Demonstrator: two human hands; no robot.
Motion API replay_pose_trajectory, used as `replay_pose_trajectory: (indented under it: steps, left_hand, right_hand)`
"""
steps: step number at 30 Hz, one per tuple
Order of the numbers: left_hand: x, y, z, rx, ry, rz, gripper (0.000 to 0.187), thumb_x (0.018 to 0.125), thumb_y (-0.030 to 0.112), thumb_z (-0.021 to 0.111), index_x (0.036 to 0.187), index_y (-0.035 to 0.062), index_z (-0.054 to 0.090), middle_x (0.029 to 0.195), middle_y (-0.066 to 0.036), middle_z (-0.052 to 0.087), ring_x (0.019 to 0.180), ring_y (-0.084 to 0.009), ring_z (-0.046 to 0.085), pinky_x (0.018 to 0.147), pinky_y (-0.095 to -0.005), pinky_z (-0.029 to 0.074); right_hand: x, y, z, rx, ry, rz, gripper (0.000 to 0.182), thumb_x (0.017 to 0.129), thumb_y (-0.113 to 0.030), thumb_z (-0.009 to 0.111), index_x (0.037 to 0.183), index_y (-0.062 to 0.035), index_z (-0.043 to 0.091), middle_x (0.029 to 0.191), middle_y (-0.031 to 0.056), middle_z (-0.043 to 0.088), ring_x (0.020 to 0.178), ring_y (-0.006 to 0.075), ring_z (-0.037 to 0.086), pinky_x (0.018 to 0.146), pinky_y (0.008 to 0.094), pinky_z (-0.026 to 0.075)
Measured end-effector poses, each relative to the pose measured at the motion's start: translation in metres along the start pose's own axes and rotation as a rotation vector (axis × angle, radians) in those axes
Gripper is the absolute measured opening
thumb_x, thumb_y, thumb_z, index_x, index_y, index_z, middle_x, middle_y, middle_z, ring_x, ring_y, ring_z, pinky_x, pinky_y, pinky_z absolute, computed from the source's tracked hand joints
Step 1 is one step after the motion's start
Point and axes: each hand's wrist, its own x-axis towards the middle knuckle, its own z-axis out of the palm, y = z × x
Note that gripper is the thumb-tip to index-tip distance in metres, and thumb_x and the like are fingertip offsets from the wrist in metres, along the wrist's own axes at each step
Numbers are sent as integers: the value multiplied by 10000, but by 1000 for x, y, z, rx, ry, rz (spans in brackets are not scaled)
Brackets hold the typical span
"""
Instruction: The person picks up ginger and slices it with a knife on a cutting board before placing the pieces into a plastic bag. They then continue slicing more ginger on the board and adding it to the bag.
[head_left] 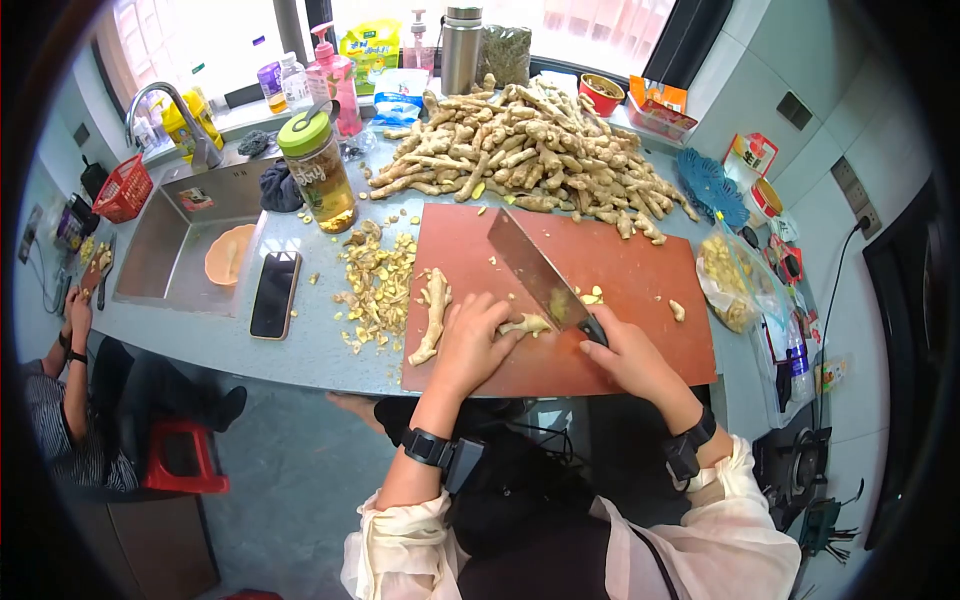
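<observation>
On the reddish-brown cutting board (640,270), my left hand (475,335) is closed over a piece of ginger root (528,325), whose right end shows past the fingers. My right hand (625,350) grips the dark handle of a cleaver (540,275). The broad blade slants up and to the left, just right of the held ginger, with bits of ginger stuck on it. Another ginger root (432,318) lies left of my left hand. A small ginger piece (677,311) rests near the board's right side, and a few slices (591,297) lie behind the cleaver handle.
Behind the board rises a big ginger heap (530,150). Trimmings (375,280) spread left of it, beside a phone (275,295) and a green-lidded jar (318,170). A sink (180,275) is farther left; a bag of ginger pieces (728,275) stands right. Another person (75,400) sits far left.
</observation>
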Motion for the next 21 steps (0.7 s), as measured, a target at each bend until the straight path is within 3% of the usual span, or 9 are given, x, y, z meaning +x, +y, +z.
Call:
replay_pose_trajectory:
  steps: [8,11,13,21]
  left_hand:
    - [-1,-1,2,5,-20,-32,170,827,179,786,968,109,720,943,-64,614,972,-302,580,867,-430,451]
    - [0,0,1,-23,-34,-56,165,829,180,781,967,109,724,929,-62,612,964,-299,581,865,-432,451]
    - [-1,-1,3,-16,-18,-53,164,831,181,779,968,109,726,919,-61,609,959,-297,581,862,-431,451]
    - [-1,0,3,14,-12,-47,151,833,188,775,956,112,729,891,-61,594,945,-295,582,854,-426,451]
  right_hand:
    - [-25,-6,-26,184,9,147,503,972,-233,654,1407,-56,475,912,227,663,893,420,686,781,455,511]
    - [-28,1,-21,163,56,28,487,970,-230,658,1394,-59,490,827,185,642,772,369,683,717,433,506]
    - [-30,-5,-23,190,-39,120,465,970,-213,655,1382,-61,501,759,146,624,658,306,662,657,412,500]
    - [-27,16,-15,390,-32,169,456,985,-135,645,1410,-69,496,736,49,607,563,148,602,530,310,471]
